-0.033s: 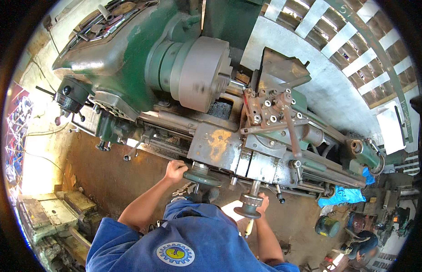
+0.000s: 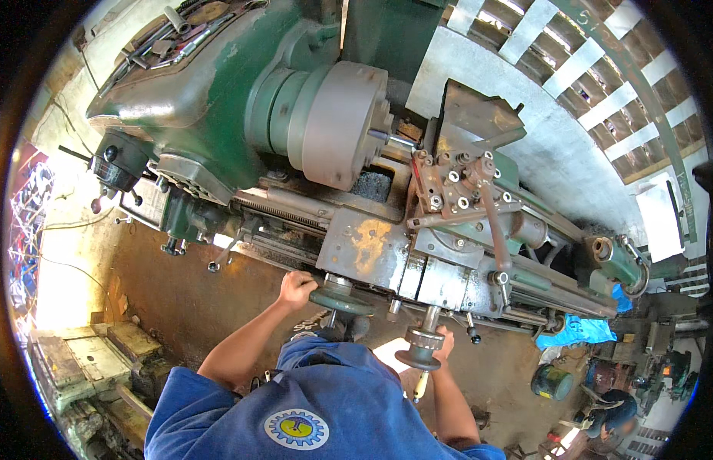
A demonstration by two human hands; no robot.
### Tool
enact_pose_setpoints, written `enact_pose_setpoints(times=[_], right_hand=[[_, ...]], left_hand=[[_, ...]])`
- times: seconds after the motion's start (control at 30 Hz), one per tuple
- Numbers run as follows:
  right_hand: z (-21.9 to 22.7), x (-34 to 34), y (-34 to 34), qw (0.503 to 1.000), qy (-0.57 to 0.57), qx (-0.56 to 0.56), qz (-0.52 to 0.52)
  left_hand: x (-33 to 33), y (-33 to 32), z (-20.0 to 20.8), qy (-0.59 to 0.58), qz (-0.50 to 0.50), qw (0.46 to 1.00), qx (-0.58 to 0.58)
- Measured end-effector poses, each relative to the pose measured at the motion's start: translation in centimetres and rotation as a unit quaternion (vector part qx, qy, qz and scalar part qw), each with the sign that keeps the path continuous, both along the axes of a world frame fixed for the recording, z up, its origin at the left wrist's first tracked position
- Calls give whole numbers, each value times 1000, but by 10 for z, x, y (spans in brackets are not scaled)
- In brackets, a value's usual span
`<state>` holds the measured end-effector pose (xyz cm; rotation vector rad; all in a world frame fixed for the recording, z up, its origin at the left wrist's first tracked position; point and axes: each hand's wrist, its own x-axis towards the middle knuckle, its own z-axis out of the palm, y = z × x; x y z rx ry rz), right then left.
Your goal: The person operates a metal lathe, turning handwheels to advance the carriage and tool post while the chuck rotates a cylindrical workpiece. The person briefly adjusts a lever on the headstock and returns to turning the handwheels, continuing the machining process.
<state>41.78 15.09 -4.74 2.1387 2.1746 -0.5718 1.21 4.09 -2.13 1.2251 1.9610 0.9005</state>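
At the near side of a green lathe, my left hand (image 2: 297, 289) is closed on the rim of the large carriage handwheel (image 2: 341, 301). My right hand (image 2: 445, 343) is closed at the far right side of the smaller cross-slide handwheel (image 2: 419, 358), which partly hides its fingers. A pale crank handle (image 2: 421, 385) sticks out from that smaller wheel. Beyond my hands, a grey chuck (image 2: 343, 126) looks smeared, as if spinning. From it a thin shiny bar (image 2: 401, 141) reaches toward the tool post (image 2: 452, 184), where a long clamping lever (image 2: 493, 222) slants down.
Hand tools (image 2: 172, 50) lie on the headstock at the upper left. Metal chips (image 2: 372, 185) fill the gap under the chuck. The tailstock (image 2: 613, 257) is at the right, with a blue plastic bag (image 2: 579, 330) below. Another person (image 2: 613, 418) crouches at the lower right, near a bucket (image 2: 552, 381).
Both hands stay in place on their wheels. The smear on the chuck and its jaws looks different.
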Motion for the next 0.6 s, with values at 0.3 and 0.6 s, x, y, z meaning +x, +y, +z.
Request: enact_pose_setpoints(times=[0.3, 0.6], right_hand=[[-36, 17, 7, 997, -49, 6, 56], [-40, 22, -2, 995, -52, 35, 77]], left_hand=[[-7, 4, 1, -25, 6, 1000, -8], [-6, 6, -2, -34, 7, 998, 53]])
